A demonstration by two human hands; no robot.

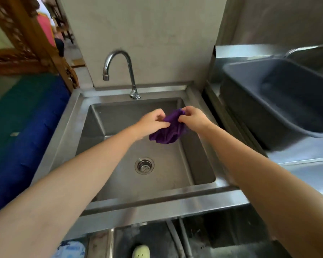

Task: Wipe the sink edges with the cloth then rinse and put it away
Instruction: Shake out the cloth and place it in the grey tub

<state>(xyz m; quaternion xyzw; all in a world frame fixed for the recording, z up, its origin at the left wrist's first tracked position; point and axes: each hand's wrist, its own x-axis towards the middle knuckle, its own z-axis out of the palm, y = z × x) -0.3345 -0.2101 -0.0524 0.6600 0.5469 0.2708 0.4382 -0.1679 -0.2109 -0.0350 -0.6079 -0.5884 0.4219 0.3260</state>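
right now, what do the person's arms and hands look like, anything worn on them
The left hand and right hand are bare: no gloves, no rings that can be made out. The left forearm and right forearm are uncovered as far as the frame shows, with no sleeves, watch or bracelet.

Grey tub [246, 101] at right, carved wooden frame [26, 58], perhaps a blue cushion [26, 146]
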